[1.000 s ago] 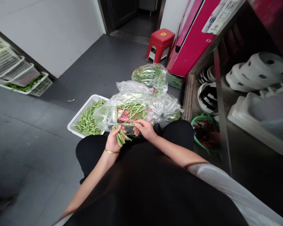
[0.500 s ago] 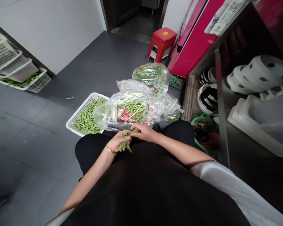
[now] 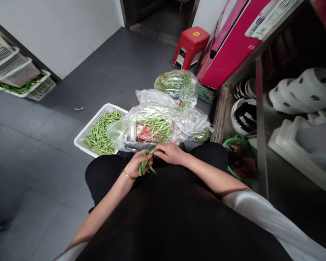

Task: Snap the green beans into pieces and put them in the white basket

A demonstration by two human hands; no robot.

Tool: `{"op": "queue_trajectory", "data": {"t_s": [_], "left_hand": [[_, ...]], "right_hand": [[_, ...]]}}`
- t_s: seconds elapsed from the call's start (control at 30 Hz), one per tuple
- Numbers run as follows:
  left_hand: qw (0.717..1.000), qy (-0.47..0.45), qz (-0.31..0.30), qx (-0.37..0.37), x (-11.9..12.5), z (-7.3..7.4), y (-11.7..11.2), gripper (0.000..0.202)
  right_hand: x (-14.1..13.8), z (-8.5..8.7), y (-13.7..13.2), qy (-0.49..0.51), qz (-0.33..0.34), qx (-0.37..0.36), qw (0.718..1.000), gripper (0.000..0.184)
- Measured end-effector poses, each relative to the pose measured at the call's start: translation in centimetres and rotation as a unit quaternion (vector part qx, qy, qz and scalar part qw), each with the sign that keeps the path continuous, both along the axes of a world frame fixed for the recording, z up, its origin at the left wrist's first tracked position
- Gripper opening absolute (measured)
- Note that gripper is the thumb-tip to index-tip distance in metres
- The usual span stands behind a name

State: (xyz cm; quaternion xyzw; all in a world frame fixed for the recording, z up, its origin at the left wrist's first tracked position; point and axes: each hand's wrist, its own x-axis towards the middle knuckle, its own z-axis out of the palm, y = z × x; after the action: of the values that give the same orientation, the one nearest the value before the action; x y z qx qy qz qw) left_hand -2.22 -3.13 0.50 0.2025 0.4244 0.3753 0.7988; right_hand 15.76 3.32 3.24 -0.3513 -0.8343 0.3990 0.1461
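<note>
My left hand (image 3: 137,165), with a gold bangle on the wrist, is closed round a small bunch of green beans (image 3: 145,165) over my lap. My right hand (image 3: 170,152) pinches the top end of one bean in that bunch, fingers closed. Just in front of both hands lies a clear plastic bag of long green beans (image 3: 152,127) with a red label inside. A white slotted basket (image 3: 84,132) on the floor to the left holds several cut bean pieces.
A second bag of greens (image 3: 175,83) lies farther back, near a red stool (image 3: 191,45) and a magenta cabinet (image 3: 228,50). Stacked white baskets (image 3: 16,72) stand at the far left. A metal shelf with white trays and bowls (image 3: 299,98) is on the right.
Both hands drew back from the bag's opening toward my lap, with the bean bunch in the left hand. The right hand now pinches a bean at the bunch.
</note>
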Motion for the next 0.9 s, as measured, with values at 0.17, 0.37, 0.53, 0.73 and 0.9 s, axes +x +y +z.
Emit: {"op": "queue_trajectory", "data": {"t_s": [0.17,0.37,0.53,0.73,0.9], "left_hand": [[0.996,-0.013,-0.087,0.033,-1.4,-0.6,0.1,0.029],[0.992,-0.099,-0.034,0.073,-2.4,-1.6,0.6,0.027],[0.975,-0.151,0.150,0.058,-2.5,-1.6,1.1,0.033],[0.980,-0.121,0.158,0.005,-2.7,-1.8,0.7,0.032],[0.977,-0.040,0.158,-0.139,-2.5,-2.5,0.8,0.016]], "right_hand": [[0.4,0.2,0.4,0.036,0.130,-0.190,0.972,0.031],[-0.6,-0.2,1.1,0.032,0.292,-0.505,0.812,0.046],[-3.6,-3.8,4.0,-0.288,0.164,-0.045,0.942,0.032],[-9.4,-7.0,6.1,-0.339,0.176,0.175,0.907,0.027],[-7.6,-3.5,5.0,-0.241,0.099,0.257,0.931,0.025]]}}
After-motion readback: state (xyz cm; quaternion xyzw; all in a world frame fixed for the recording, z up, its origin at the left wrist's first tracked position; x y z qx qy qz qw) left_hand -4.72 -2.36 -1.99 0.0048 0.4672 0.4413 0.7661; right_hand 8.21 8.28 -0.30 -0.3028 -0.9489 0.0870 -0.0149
